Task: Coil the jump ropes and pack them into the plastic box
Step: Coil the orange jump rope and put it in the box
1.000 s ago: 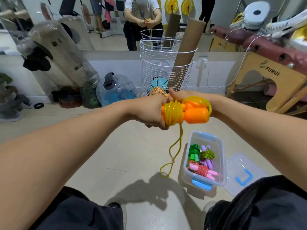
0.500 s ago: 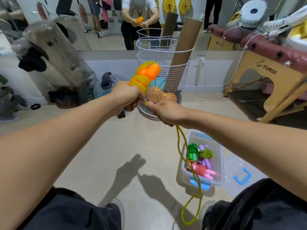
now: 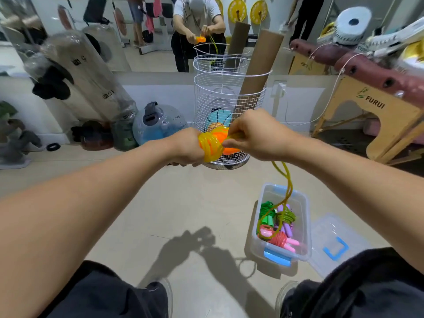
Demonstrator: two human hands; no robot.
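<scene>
Winding yellow rope (image 3: 210,145) round orange handles (image 3: 229,150) | left hand (image 3: 187,148) grips bundle, right hand (image 3: 254,136) pinches rope | box (image 3: 305,226) on floor below | risk: dangling tail may snag packed ropes (image 3: 278,223).

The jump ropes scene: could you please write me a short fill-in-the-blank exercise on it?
1. The left hand grips orange handles wound with a rope coloured ____.
2. The right hand pinches the rope's free length, whose slack hangs down over the open ____.
3. The box on the floor already holds coiled ropes, and its lid lies to its ____.
4. Behind the hands stands a white wire ____.

Missing words: yellow; box; right; basket
</scene>
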